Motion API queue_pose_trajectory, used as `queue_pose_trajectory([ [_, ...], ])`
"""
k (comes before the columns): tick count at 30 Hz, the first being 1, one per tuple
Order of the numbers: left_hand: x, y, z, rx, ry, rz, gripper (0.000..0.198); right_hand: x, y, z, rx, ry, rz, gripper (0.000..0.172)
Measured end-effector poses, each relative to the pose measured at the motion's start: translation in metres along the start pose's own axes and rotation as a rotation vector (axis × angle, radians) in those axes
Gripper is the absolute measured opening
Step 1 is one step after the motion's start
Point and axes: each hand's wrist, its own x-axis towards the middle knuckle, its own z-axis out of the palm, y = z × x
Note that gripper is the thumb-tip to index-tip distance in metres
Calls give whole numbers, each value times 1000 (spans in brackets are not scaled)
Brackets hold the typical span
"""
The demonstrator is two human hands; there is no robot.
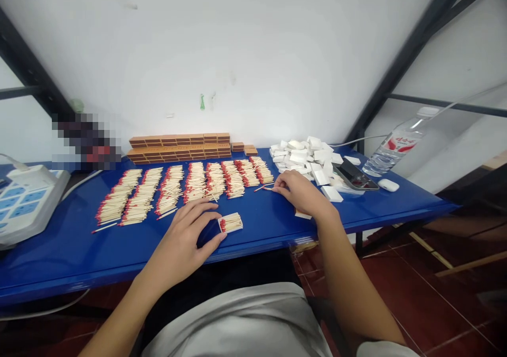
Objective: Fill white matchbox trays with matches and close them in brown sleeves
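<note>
My left hand (186, 233) rests on the table with thumb and index finger at the left end of a small white matchbox tray (236, 223), gripping it lightly. Red-headed matches (229, 222) lie inside that tray. My right hand (295, 190) is closed in a pinch on a match (268, 189) at the right end of the match rows. Another loose match (259, 188) lies beside the fingertips. Several slanted rows of matches (194, 182) stretch across the table beyond my hands. Partly hidden under my right wrist is a small box piece (303, 215).
Brown matchboxes (178, 150) stand stacked along the wall. White empty trays (299, 156) form a heap at the back right. Near it are a phone (354, 175), a white earbud case (388, 185) and a water bottle (396, 146). A power strip (31, 204) occupies the blue table's (99, 262) left end.
</note>
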Motion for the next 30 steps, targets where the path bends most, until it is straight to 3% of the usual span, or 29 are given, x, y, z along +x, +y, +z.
queue_pose_trajectory([
  [30, -1, 1, 0, 0, -4, -7, 22, -5, 11, -9, -2, -50, -45, 11],
])
